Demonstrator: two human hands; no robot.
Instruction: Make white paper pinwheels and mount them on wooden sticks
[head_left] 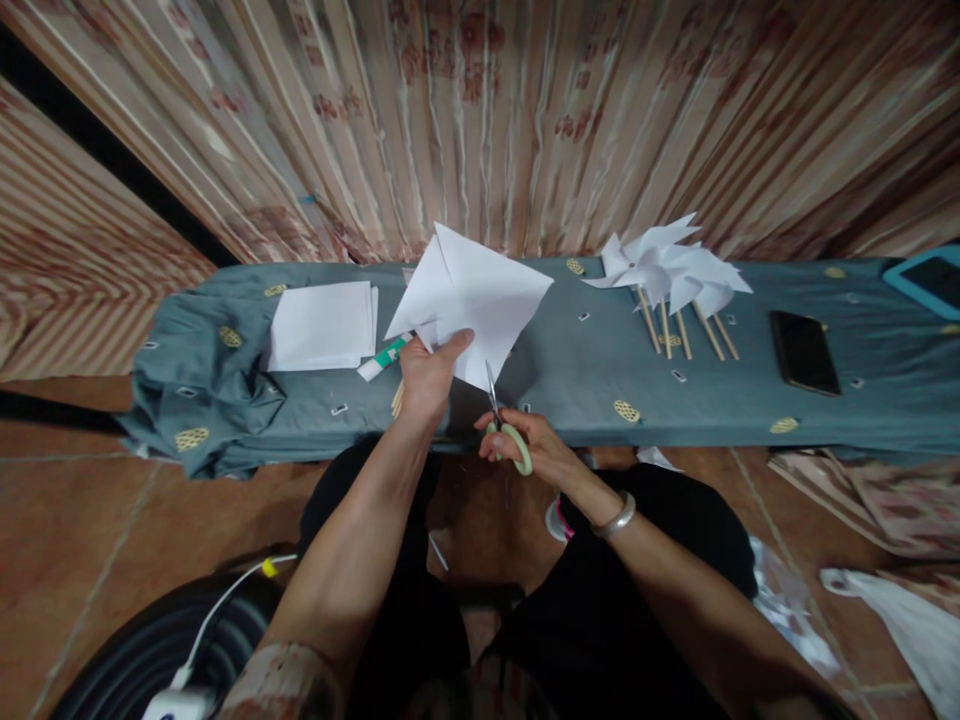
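Observation:
My left hand [431,375] grips a square sheet of white paper [480,290], thumb on top, held above the cloth-covered bench. A slit shows in the sheet's upper left part. My right hand [529,445] has its fingers in the pale green handles of a pair of scissors [514,447]. The scissors' blades point up at the sheet's lower corner; whether they are cutting into it I cannot tell. Left of the sheet lies a stack of white paper [321,325]. A green and white box or tube [386,357] sits beside my left hand, partly hidden.
Several white paper pinwheels [671,268] on wooden sticks lie right of the sheet. Farther right are a dark phone [805,352] and a blue-edged device [930,280]. The bench has a grey-green cloth [570,400]; a pleated curtain [480,120] hangs behind it.

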